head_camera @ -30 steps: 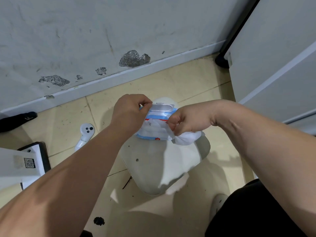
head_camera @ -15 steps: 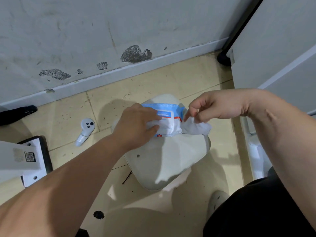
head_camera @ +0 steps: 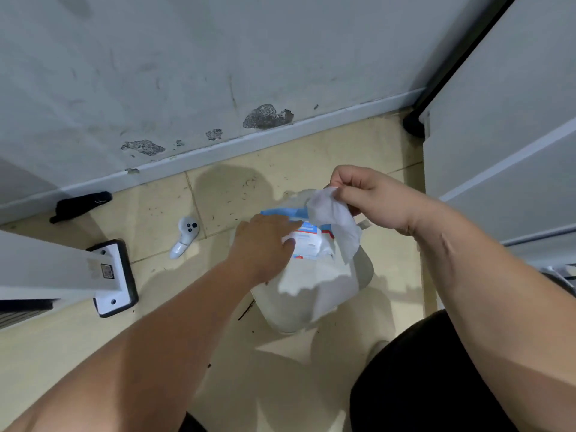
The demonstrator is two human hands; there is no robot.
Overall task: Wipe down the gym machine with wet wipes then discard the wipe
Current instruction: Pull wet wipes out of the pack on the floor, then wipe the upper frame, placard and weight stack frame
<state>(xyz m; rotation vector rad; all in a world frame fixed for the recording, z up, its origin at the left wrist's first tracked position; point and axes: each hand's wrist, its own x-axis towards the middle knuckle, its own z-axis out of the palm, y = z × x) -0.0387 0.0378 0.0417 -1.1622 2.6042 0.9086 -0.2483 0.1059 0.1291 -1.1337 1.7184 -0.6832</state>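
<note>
Two hands: left (head_camera: 265,241) presses wipe pack (head_camera: 308,241), label unreadable; right (head_camera: 371,201) pinches wipe (head_camera: 336,219).

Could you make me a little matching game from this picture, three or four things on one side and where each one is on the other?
Things:
1. wet wipe
2. wipes pack
3. white controller
4. black sock

Places:
A. on the floor tiles, left of the seat
B. pinched in the right hand
C. at the foot of the wall
D. under the left hand, on the grey seat

Pairs: 1-B, 2-D, 3-A, 4-C
</note>
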